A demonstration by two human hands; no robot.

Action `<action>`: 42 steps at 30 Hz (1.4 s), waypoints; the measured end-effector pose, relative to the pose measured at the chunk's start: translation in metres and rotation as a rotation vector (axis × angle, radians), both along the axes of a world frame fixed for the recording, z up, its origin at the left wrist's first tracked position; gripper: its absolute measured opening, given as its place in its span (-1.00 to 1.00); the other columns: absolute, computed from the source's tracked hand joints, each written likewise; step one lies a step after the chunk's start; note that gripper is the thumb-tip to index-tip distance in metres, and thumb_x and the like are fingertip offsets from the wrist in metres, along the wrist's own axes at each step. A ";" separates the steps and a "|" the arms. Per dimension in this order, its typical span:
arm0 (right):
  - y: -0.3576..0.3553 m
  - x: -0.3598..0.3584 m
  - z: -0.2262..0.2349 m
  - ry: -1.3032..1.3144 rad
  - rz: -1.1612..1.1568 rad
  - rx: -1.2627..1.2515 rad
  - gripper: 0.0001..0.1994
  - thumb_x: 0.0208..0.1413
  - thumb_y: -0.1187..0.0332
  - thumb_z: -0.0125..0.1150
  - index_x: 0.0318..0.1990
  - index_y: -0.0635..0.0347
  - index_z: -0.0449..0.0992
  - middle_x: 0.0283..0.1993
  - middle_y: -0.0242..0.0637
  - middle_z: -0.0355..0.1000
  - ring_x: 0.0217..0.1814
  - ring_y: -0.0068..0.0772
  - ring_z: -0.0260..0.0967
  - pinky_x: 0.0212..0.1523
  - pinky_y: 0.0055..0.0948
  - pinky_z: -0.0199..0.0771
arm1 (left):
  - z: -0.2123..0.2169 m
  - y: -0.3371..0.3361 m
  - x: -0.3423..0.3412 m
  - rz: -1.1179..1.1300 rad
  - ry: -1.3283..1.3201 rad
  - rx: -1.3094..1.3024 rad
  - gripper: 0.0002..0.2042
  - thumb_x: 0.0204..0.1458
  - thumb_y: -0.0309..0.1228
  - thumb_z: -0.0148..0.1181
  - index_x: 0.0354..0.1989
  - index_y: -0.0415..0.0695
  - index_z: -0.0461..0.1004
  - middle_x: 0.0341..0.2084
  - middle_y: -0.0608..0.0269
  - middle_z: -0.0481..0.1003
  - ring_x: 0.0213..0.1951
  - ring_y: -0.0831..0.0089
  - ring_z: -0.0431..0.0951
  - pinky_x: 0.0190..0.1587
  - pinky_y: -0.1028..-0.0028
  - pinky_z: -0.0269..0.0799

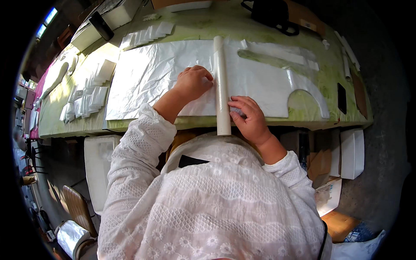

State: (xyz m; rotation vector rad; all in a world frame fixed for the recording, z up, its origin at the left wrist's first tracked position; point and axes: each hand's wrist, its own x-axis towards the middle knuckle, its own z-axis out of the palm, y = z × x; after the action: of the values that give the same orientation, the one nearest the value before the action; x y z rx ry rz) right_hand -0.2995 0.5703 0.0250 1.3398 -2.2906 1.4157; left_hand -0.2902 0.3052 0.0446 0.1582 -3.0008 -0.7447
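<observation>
Loosely curled left hand [193,83] and half-open right hand [250,119], any hold unclear from above, flank a glossy cream cylindrical roll [222,86] across flat white plastic sheeting [151,69], seemingly for smoothing; even pressure would suit next.

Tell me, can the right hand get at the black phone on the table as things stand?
Probably yes: only flat white plastic and green cloth seem to lie between the right hand and the black phone.

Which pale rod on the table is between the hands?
The long pale rod lying across the white plastic, between left hand and right hand; the other pale rods lie near the right edge of the table.
</observation>
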 end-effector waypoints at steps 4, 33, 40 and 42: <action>-0.001 0.004 0.005 -0.060 -0.041 0.003 -0.74 0.08 0.46 0.34 -0.04 0.18 0.61 0.09 -0.14 0.54 0.14 -0.04 0.45 0.17 -0.18 0.48 | 0.005 -0.026 -0.014 0.349 0.053 0.135 -0.78 0.15 -0.19 0.26 -0.09 0.07 0.64 0.07 0.27 0.54 0.18 0.12 0.45 0.28 0.16 0.28; -0.068 -0.078 0.008 0.229 -0.346 0.367 -0.57 0.10 0.17 0.37 0.14 -0.06 0.56 0.48 -0.02 0.09 0.54 0.17 -0.08 0.50 0.17 -0.05 | -0.002 0.001 0.059 -0.058 0.415 0.079 -0.67 0.03 -0.17 0.36 -0.03 0.06 0.65 0.30 0.24 0.41 0.37 0.08 0.27 0.41 0.03 0.07; -0.133 -0.129 0.029 -0.011 -0.531 0.869 -0.36 0.24 -0.10 0.13 0.40 -0.03 0.34 0.64 -0.27 -0.13 0.69 0.04 -0.40 0.56 0.31 -0.36 | -0.005 -0.004 0.078 0.083 0.344 0.156 -0.63 0.02 -0.28 0.32 0.05 0.05 0.62 0.36 0.26 0.36 0.38 0.13 0.27 0.40 0.09 0.09; -0.141 -0.132 0.013 0.105 -0.521 0.793 -0.37 0.24 -0.05 0.15 0.39 0.04 0.35 0.61 -0.30 -0.03 0.67 -0.01 -0.29 0.54 0.35 -0.29 | -0.009 -0.004 0.076 0.071 0.379 0.161 -0.64 -0.01 -0.35 0.35 0.03 0.00 0.57 0.36 0.21 0.36 0.36 0.09 0.30 0.39 0.08 0.15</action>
State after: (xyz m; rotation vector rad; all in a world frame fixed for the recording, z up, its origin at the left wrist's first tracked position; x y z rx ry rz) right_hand -0.4311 0.4291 0.0380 0.7740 -2.9375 0.2686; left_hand -0.2140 0.3014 0.0357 0.1128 -2.5663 -0.8947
